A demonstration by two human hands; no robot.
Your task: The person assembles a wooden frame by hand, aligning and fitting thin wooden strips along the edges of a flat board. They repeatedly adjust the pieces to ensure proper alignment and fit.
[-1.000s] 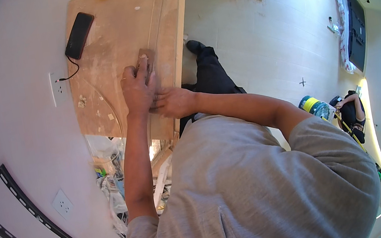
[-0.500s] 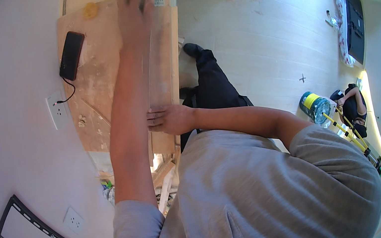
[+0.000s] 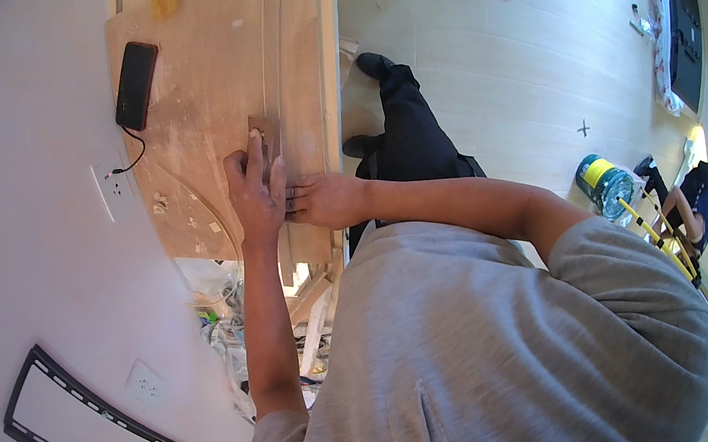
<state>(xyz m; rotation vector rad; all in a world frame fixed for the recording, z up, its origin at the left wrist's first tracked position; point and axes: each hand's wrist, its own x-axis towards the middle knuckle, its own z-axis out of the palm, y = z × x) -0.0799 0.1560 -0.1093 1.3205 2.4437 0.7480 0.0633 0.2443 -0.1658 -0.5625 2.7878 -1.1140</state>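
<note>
My left hand [image 3: 259,197] is closed on a small brown wooden block tool [image 3: 262,131], its index finger stretched along the top. The tool rests on a long, thin, pale strip [image 3: 276,61] that runs lengthwise over the wooden board [image 3: 204,77]. Close beside the left hand, my right hand [image 3: 327,200] lies across the near part of the strip with its fingers stretched flat. The left hand covers the tool's near end, and I cannot tell its exact kind.
A black phone-like device [image 3: 136,84] with a cable lies on the board, near a yellow clump [image 3: 166,1]. Black metal brackets [image 3: 103,427] hang on the left wall. At right are a blue-green container [image 3: 605,184], yellow poles [image 3: 655,231] and another person [image 3: 696,206].
My left hand has come back from the board's far end toward me with the tool, stopping beside my right hand. The right hand still rests on the strip. The whole view has shifted slightly.
</note>
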